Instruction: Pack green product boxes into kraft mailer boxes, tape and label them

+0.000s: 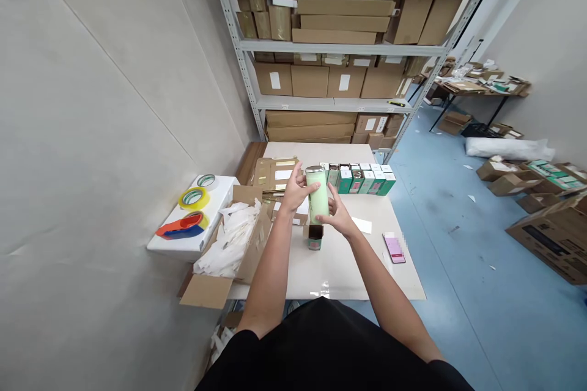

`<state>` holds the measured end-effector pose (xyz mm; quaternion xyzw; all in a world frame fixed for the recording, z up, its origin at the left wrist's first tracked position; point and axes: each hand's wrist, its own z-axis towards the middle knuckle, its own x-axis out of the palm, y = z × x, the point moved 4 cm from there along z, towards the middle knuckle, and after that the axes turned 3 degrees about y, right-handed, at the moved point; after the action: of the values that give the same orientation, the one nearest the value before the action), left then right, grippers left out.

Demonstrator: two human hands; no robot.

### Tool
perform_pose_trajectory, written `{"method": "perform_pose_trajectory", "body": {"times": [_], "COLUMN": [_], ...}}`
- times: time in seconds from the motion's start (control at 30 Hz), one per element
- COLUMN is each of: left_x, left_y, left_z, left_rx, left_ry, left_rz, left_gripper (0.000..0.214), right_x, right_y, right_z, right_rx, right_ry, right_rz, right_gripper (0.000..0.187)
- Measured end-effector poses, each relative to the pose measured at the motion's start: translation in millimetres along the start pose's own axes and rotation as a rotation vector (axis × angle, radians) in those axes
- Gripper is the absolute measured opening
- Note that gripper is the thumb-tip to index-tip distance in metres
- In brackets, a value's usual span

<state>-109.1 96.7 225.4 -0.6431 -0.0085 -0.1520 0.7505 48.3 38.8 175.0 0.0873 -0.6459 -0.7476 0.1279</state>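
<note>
A light green tumbler [318, 200] with a silver lid is held up over the table between both my hands. My left hand [296, 191] grips its upper left side, with the thumb across the front. Low on the right side, my right hand [338, 212] has its thumb and fingers around the tumbler near its base. Just below stands a small green box [315, 237] with its top open and a dark inside. Several green and white boxes [362, 179] stand in rows behind my right hand.
An open carton [250, 244] of white paper is at left, beside tape rolls [193, 198] and a tape dispenser [183, 226] on a white box. A phone [394, 248] lies at right on the table [339, 269]. Shelves [334, 104] of cartons stand behind.
</note>
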Motion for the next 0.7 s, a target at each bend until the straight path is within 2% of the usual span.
{"method": "perform_pose_trajectory", "body": {"times": [0.13, 0.2, 0.37, 0.5, 0.57, 0.63, 0.7], "left_x": [2.8, 1.9, 2.6, 5.3, 4.9, 4.9, 5.9], "left_y": [4, 5, 5, 6, 7, 9, 10], "left_z": [2, 2, 1, 0, -1, -1, -1], "left_rx": [0.015, 0.007, -0.049, -0.056, -0.052, -0.052, -0.047], "left_ry": [0.041, 0.025, 0.038, 0.016, -0.026, -0.023, 0.028], "left_rz": [-0.002, 0.015, -0.037, -0.009, 0.018, 0.009, -0.029], "left_gripper": [0.126, 0.129, 0.127, 0.128, 0.132, 0.134, 0.133], "right_x": [-10, -10, -5, -10, -8, -3, 3], "right_y": [-2, -3, -9, -14, -15, -16, -18], "right_z": [0, 0, 2, 2, 2, 2, 1], "right_rx": [0.029, 0.014, 0.032, 0.058, 0.041, 0.048, 0.068], "right_ry": [-0.180, -0.214, -0.068, -0.192, -0.207, -0.131, -0.062], "right_rz": [-0.142, -0.188, -0.038, -0.106, -0.115, -0.052, 0.001], "right_gripper": [0.129, 0.132, 0.126, 0.129, 0.127, 0.125, 0.126]}}
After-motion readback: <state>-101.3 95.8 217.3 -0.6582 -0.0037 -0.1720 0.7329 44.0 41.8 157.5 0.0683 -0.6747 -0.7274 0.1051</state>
